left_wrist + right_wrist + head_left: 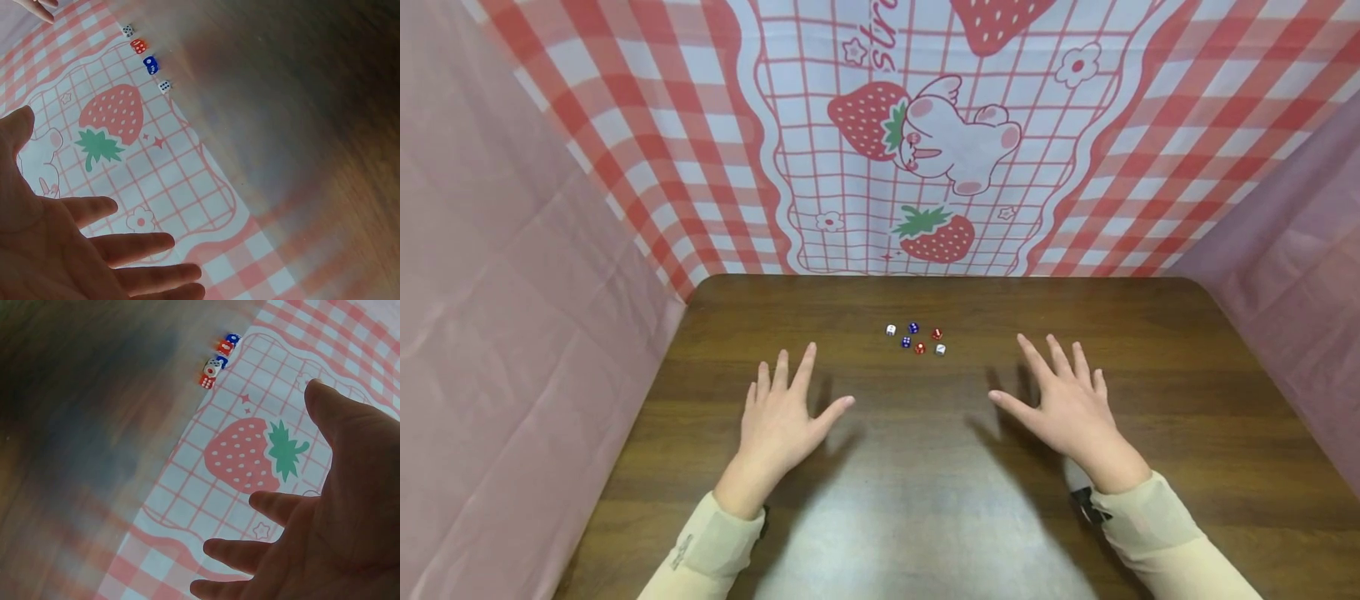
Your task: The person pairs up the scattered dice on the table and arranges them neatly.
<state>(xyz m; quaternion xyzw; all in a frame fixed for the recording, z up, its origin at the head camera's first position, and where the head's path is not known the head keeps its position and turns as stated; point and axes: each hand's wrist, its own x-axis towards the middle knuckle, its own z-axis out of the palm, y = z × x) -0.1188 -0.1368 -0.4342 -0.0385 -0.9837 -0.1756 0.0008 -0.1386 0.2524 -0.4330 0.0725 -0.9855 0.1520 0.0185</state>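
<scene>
Several small dice lie loosely grouped on the brown wooden table (895, 467). Two are white, one at the left (891, 330) and one at the right (941, 350). Among them are two blue dice, a rear one (913, 327) and a nearer one (906, 342), and two red dice, one at the right (937, 333) and one in front (921, 348). My left hand (778, 425) hovers left of the dice, fingers spread, holding nothing. On the other side my right hand (1070, 412) is likewise spread above the table, apart from the dice. Both palms look bare in the wrist views.
Behind the table hangs a red-and-white checked cloth (692, 150) with strawberries and a cartoon animal. Pink fabric walls stand at the left (535, 333) and right (1285, 250). A dark strap (1088, 506) shows at the right cuff.
</scene>
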